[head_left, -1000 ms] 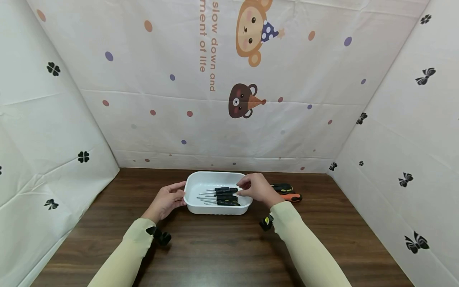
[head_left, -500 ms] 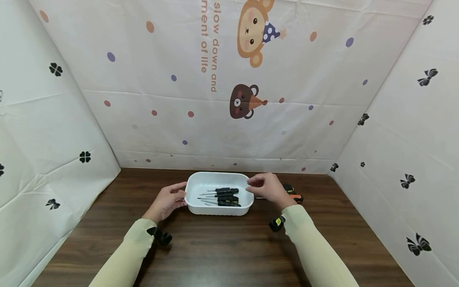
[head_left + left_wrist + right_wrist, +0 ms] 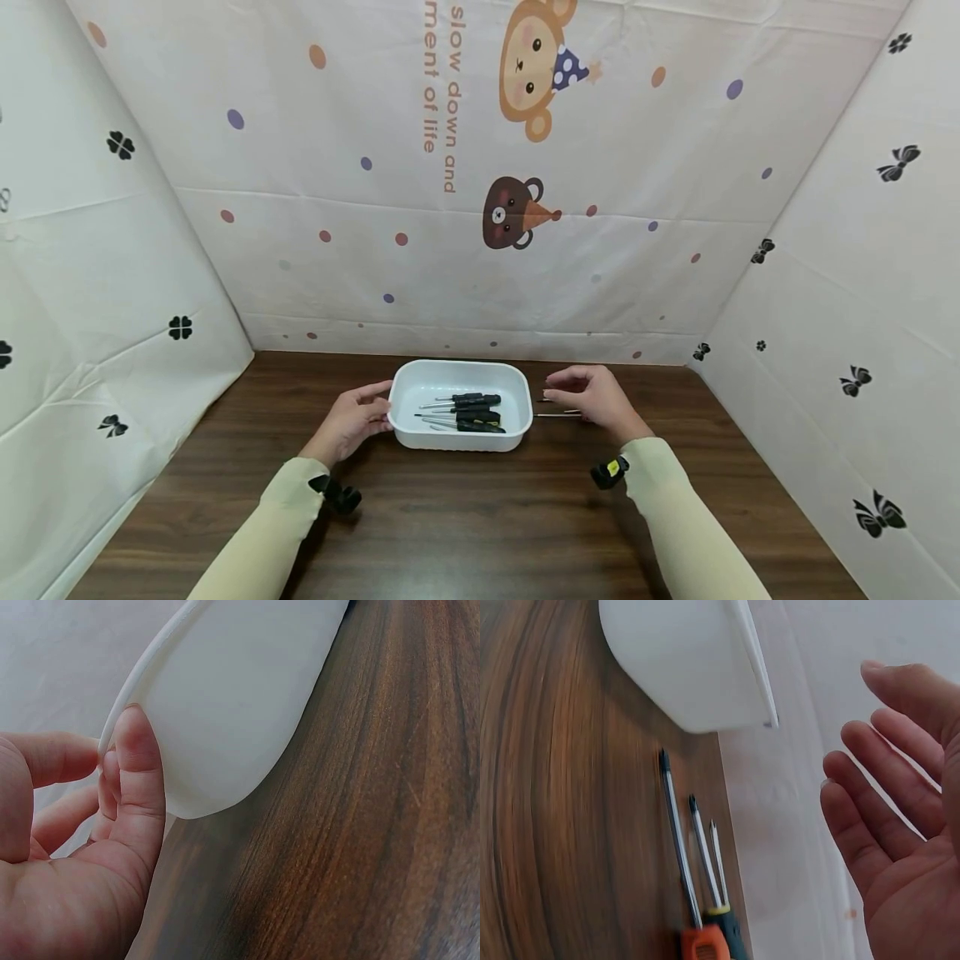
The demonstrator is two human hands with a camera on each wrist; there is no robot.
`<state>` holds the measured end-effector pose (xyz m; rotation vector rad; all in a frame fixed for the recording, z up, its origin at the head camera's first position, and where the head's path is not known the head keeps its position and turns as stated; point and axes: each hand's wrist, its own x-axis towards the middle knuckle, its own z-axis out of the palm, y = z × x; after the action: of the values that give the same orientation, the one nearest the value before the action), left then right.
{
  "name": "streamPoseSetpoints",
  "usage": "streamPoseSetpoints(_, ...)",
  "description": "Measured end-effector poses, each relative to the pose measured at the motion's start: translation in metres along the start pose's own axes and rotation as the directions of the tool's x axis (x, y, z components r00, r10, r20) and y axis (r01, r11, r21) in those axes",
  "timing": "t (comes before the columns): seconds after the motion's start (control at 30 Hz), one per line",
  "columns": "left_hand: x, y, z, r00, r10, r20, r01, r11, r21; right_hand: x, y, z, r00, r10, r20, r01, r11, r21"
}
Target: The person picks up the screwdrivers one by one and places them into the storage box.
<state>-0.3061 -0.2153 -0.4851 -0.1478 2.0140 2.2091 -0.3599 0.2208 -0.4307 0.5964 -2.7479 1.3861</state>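
White tray (image 3: 450,439), oblong with rounded corners, sat toward the back of the brown wooden counter (image 3: 442,517), and within it lay several dark-handled screwdrivers (image 3: 477,413), side by side, their metal shafts pointing left. The left hand (image 3: 350,425) was at the tray's left end, its grip closed on the rim, thumb to one side and fingertips to the other. Beyond the opposite end, clear of the rim, the right hand (image 3: 597,400) hovered palm inward; its grip was loose and well apart, fingers gently bent, with nothing held. Near that hand, outside the tray, an orange-handled screwdriver (image 3: 681,844) lay on the counter beside a dark screwdriver with a yellow collar (image 3: 710,870) and a third, thinner shaft (image 3: 719,862), whose handle could not be made out. All three tips pointed toward the tray. Behind everything hung a white printed cloth (image 3: 450,275) bearing coloured dots and two cartoon bears.
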Motion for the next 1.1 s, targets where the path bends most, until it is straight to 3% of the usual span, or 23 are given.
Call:
streamPoseSetpoints(0.27,-0.001,0.002,0.0,1.0,-0.003,0.003,0.003,1.0,0.001,-0.007,0.018,-0.018,1.0,-0.008,-0.017,0.009,0.999,0.045)
streamPoseSetpoints(0.43,0.0,0.002,0.0,1.0,-0.004,0.001,0.004,1.0,-0.003,-0.012,0.029,-0.026,0.999,-0.007,-0.046,0.007,1.0,0.018)
streamPoseSetpoints(0.87,-0.001,0.0,0.001,1.0,0.002,-0.004,-0.002,1.0,-0.002,-0.024,0.062,-0.044,0.999,-0.033,-0.039,0.034,0.999,0.006)
streamPoseSetpoints(1.1,-0.002,0.001,0.001,1.0,-0.001,-0.006,0.001,1.0,0.0,-0.026,0.076,-0.047,0.998,0.014,-0.056,-0.013,1.0,0.025)
